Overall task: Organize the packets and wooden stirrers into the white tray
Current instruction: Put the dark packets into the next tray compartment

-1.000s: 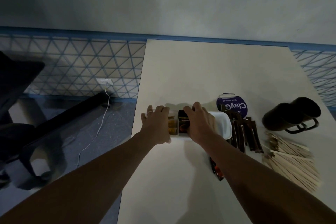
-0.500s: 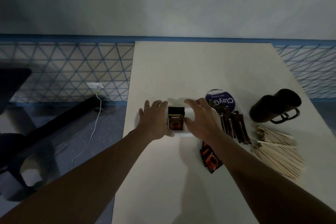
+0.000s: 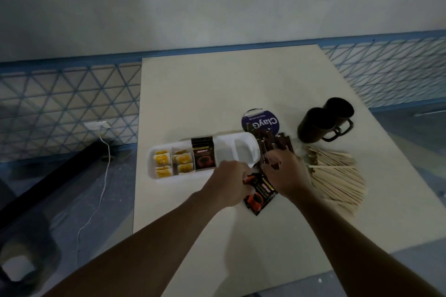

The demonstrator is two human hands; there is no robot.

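Black packets [image 3: 259,194] are lying just before the white tray [image 3: 154,173], left hand [image 3: 229,183] pinching their edge, right hand [image 3: 287,173] hiding its grip, the loose stack probably risking sliding apart on lifting.

A plain pale wall [image 3: 217,2] fills the top of the view in dim, even light. It ends in a blue rail [image 3: 72,61] above a lattice panel [image 3: 67,108] of blue triangles, which runs behind a pale table [image 3: 217,89] on both sides. On the left a white socket [image 3: 96,125] sits on the panel with a thin white cable [image 3: 106,176] trailing down to the grey floor [image 3: 115,202], where a dark beam [image 3: 48,185] slants beside the table's left edge.
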